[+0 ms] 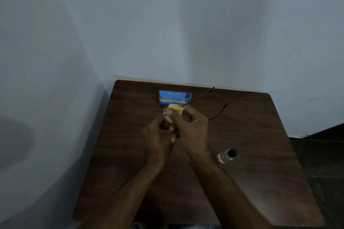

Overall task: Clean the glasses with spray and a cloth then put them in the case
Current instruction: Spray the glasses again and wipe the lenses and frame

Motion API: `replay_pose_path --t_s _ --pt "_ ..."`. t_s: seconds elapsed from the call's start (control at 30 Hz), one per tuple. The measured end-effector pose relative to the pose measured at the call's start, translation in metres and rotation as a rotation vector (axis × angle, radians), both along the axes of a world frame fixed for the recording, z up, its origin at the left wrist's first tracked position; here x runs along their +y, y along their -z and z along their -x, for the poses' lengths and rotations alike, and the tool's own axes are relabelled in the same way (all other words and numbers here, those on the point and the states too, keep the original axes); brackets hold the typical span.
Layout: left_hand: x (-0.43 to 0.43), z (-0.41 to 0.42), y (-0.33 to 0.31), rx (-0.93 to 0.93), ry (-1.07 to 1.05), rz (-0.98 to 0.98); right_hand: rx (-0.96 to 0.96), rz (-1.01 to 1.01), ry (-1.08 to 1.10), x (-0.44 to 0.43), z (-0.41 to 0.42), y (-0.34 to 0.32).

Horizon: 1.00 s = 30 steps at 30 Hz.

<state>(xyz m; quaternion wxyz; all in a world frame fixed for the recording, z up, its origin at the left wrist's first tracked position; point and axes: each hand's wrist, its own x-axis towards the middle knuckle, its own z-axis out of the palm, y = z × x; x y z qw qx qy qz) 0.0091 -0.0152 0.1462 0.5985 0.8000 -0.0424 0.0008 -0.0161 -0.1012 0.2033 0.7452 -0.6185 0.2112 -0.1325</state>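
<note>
Both hands meet above the middle of the dark wooden table (130,173). My left hand (158,135) grips the thin-framed glasses (165,116) by a lens rim. My right hand (191,132) pinches a small yellow cloth (176,109) over the lens. The two thin temple arms (201,96) stick out to the right and away from me. A blue glasses case (175,97) lies open near the table's far edge, just beyond the hands. The small clear spray bottle (227,155) with a black cap stands to the right of my right forearm.
The table is pushed into a corner of pale blue walls (167,24). A dark tiled floor (325,163) shows past the table's right edge.
</note>
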Motion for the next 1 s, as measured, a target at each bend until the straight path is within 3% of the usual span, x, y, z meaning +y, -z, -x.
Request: replay_pose_path --t_s 0.2,0.77,1.0 --pt "0.0 -0.001 0.009 0.029 0.023 0.107 0.045 0.092 -0.088 0.0 -0.005 0.001" --pt "-0.004 0.002 0.015 0.339 -0.036 0.483 -0.116 -0.41 0.154 -0.037 -0.027 -0.047" --pt "-0.003 -0.003 0.011 0.461 -0.105 0.618 -0.102 -0.281 0.139 -0.049 0.02 -0.036"
